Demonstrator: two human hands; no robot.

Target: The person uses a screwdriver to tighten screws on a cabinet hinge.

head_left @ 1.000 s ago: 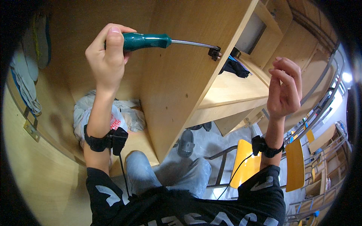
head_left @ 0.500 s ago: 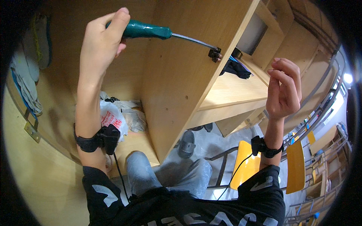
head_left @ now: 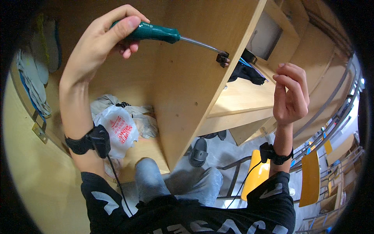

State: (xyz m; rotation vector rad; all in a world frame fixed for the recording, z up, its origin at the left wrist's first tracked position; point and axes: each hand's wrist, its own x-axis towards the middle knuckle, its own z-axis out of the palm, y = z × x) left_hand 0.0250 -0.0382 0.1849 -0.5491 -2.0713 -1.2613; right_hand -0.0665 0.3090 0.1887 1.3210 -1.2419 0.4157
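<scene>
My left hand (head_left: pixel 105 46) is closed round the green handle of a screwdriver (head_left: pixel 159 33), thumb along its top. The thin metal shaft points right and slightly down. Its tip meets a small dark fitting (head_left: pixel 223 59) on the wooden panel (head_left: pixel 187 85), close to the panel's front edge; the exact contact is too small to make out. To the right of the panel, apart from it, my right hand (head_left: pixel 291 93) is raised with fingers curled in toward the thumb. Whatever lies between those fingertips, if anything, cannot be seen.
A white plastic bag (head_left: pixel 117 126) and crumpled cloth (head_left: pixel 146 121) lie on the cabinet floor. Cloths (head_left: pixel 31 80) hang at left beside a metal hinge (head_left: pixel 39 132). Dark cloth (head_left: pixel 249 73) sits on the neighbouring shelf. Below are a grey slipper (head_left: pixel 199 152) and a yellow chair (head_left: pixel 255 175).
My left hand has turned on the screwdriver handle and its wrist has swung left. The tip stays at the fitting. My right hand keeps its curled shape. The view has shifted slightly.
</scene>
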